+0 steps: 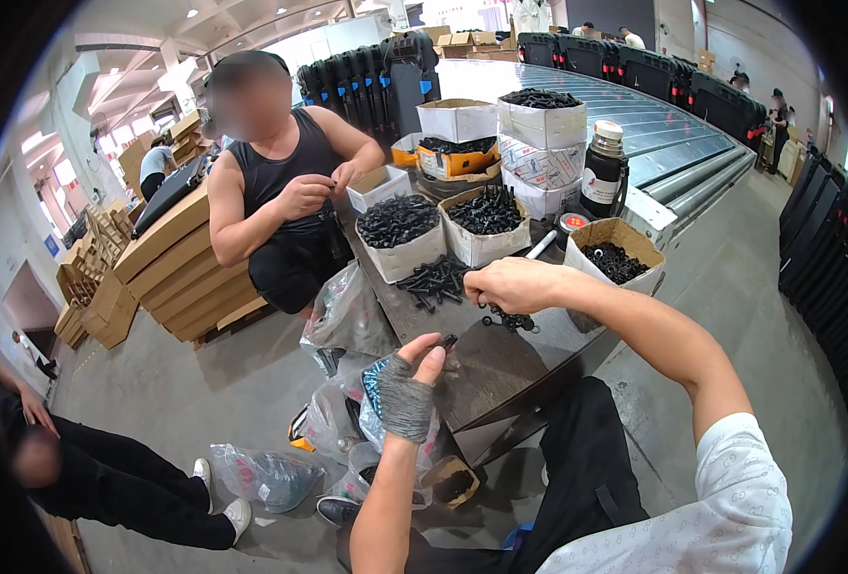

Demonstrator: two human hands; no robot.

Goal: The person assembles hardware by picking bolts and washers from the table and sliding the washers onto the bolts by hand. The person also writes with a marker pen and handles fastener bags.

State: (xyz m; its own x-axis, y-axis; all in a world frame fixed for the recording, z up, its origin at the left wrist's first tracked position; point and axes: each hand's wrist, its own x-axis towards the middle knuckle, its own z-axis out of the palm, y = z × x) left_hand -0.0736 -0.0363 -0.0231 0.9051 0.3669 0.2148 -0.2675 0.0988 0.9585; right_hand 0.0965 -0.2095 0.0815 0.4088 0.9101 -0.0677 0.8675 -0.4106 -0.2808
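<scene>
My left hand (410, 383), in a grey and blue fingerless glove, is raised at the near edge of the dark table (496, 373). Between its thumb and fingers it pinches a small black part (449, 342). Farther forward, my right hand (512, 285) reaches over the tabletop with its fingers closed and pointing left. Whatever those fingers hold is hidden. Under it lies a small heap of black rings (510, 320). Loose black pin-like parts (430, 284) are piled just left of the right fingertips.
Open boxes of black parts (400, 225) (486, 218) (615, 256) line the table's far side, by a black flask (603, 167) and a white marker (542, 245). Across the corner a person (285, 182) handles something small. Plastic bags (271, 475) lie on the floor. Another person's legs (127, 478) extend at left.
</scene>
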